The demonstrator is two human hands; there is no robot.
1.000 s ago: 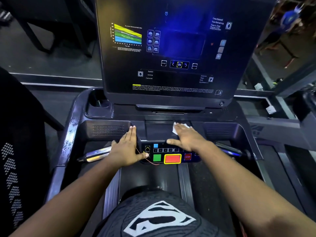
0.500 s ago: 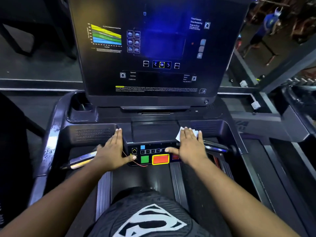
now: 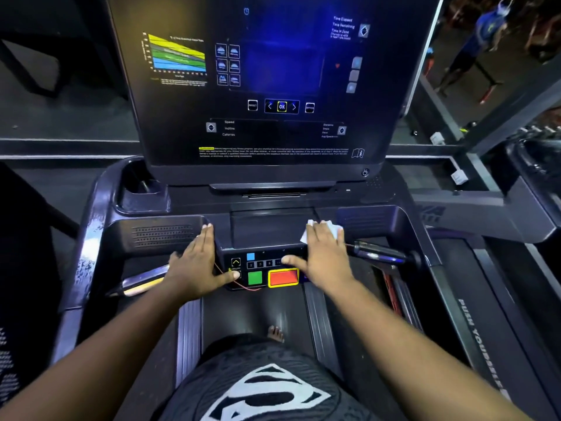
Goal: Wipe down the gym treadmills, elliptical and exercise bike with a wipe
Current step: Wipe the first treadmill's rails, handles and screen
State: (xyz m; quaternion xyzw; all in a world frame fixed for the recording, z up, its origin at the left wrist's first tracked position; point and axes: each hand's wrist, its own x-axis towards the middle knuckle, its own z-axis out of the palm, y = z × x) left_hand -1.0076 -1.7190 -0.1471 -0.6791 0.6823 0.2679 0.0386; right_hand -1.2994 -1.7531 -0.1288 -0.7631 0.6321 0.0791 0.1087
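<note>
White and floppy, the wipe (image 3: 334,230) was pinned flat under the right hand (image 3: 324,256) on the lower deck of the treadmill console (image 3: 273,226), just right of the recessed tray and above the button panel (image 3: 267,268). Only its far edge and a corner near the index finger poked out past the fingertips, so I couldn't tell how it was folded or how damp it was. That hand had its fingers straight and together, pressing down rather than gripping, with the thumb stretched left over the number keys. The left hand (image 3: 197,262) held nothing; it lay flat and relaxed on the left side of the console, fingers against the speaker grille housing (image 3: 164,235), thumb by the little red cord (image 3: 243,285) near the green button (image 3: 255,278). My read on handling: a wipe like that weighs nothing and has no stiffness, so it'd bunch or roll up if pushed from one edge. Flat palm pressure over the middle looked like the right way to drive it, and a pinch at the loose corner would do to lift or refold it. The glossy plastic probably let it slide easily, but the raised buttons and the red stop pad (image 3: 283,277) could snag it or get pressed by accident. The big display (image 3: 273,86) was dark apart from its printed labels and a blue glow.
</note>
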